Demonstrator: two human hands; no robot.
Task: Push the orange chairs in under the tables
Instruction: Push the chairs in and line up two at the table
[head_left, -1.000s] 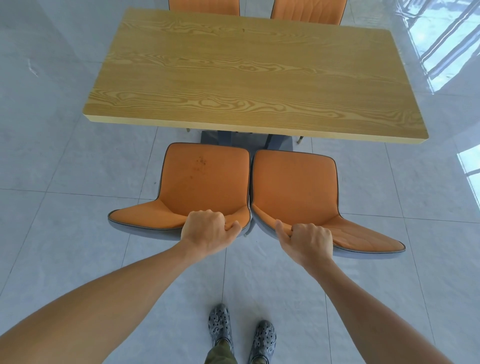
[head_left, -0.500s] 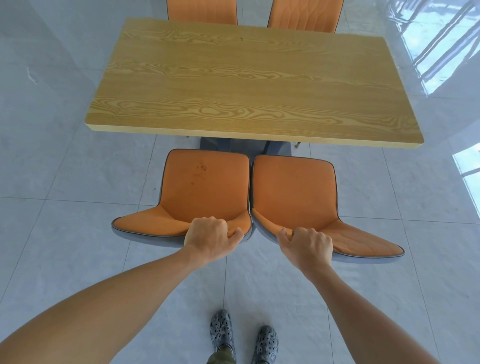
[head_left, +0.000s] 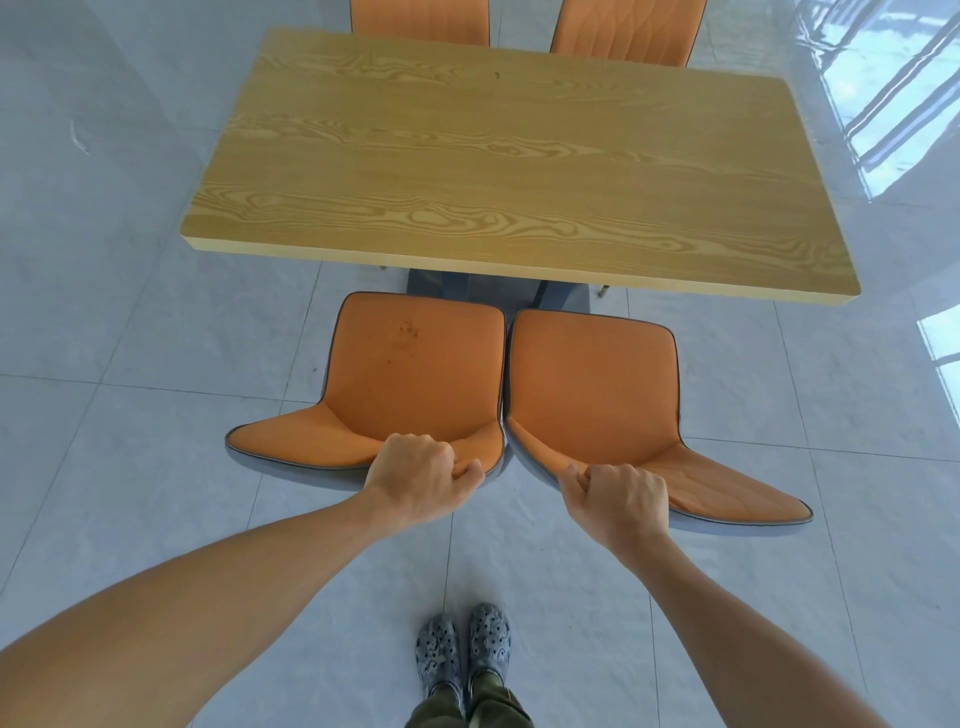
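Note:
Two orange chairs stand side by side in front of a wooden table (head_left: 493, 171). The left orange chair (head_left: 415, 374) has a stained seat; the right orange chair (head_left: 592, 384) is clean. Their seat fronts stop just short of the table's near edge. My left hand (head_left: 418, 480) grips the top edge of the left chair's backrest. My right hand (head_left: 618, 501) grips the top edge of the right chair's backrest. Both fists are closed around the rims.
Two more orange chairs (head_left: 421, 21) (head_left: 623, 31) stand at the table's far side, backs showing. The table's dark base (head_left: 467, 283) shows under its near edge. My feet in grey clogs (head_left: 462, 654) stand on the grey tiled floor. Bright window glare lies at the right.
Both chairs have slid a little away from the table toward me, widening the gap at its near edge. My hands keep the same grip on the backrests.

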